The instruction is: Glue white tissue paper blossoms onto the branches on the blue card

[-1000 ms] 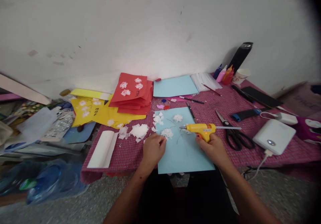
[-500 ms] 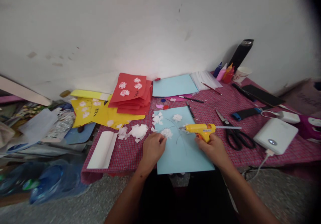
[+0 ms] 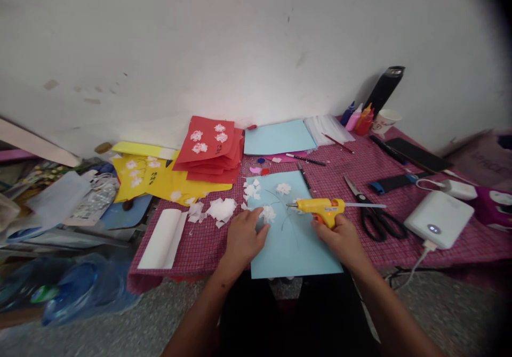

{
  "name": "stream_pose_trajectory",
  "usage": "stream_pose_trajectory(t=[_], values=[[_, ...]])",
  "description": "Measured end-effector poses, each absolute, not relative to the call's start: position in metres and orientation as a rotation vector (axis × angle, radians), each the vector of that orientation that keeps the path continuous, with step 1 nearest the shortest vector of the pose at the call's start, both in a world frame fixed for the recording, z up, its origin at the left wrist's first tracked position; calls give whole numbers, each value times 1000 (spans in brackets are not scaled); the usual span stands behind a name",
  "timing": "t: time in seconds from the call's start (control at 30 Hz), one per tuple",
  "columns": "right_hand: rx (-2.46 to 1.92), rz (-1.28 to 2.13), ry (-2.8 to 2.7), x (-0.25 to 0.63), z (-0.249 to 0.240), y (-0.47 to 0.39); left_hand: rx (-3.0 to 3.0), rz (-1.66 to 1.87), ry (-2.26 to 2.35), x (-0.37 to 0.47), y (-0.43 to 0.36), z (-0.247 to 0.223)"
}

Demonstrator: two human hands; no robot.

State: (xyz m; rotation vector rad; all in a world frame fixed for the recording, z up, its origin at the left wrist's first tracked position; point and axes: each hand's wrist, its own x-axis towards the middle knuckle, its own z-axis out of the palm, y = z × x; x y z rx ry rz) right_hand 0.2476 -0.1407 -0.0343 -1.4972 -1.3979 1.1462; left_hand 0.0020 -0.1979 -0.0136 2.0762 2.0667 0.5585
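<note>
My right hand is closed around the handle of a yellow glue gun, whose nozzle points left over a light blue sheet. A translucent glue stick sticks out of its back end. At the sheet's left edge lies my left hand, thumb and forefinger apart beside a white paper flower. Another white flower sits farther up on the sheet, and a third is partly covered by the glue gun. Thin dark curved lines run between them. Small white paper scraps lie at the sheet's upper left.
Scissors and a white power bank with a cable lie on the right. Red cards and yellow cards are piled back left, near torn white paper and folded white paper. Paint bottles stand by the wall.
My left thumb and forefinger, pinched together by the flower before, have spread apart. The right hand and glue gun stay nearly where they were.
</note>
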Motion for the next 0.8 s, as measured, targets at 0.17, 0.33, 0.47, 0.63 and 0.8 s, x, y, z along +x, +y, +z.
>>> stream_pose_trajectory(t=[0.17, 0.33, 0.47, 0.63, 0.8], values=[[-1499, 1097, -1458, 248, -34, -141, 2061, 541, 2139, 2, -193, -21], [-1506, 1103, -1470, 250, -38, -139, 2081, 555, 2135, 3, -191, -23], [-1503, 1124, -1456, 250, -39, -139, 2104, 559, 2111, 3, -192, -23], [-1498, 1116, -1437, 248, -34, -139, 2122, 554, 2079, 2, -194, -24], [-1509, 1125, -1450, 248, -32, -139, 2122, 579, 2084, 1, -195, -24]])
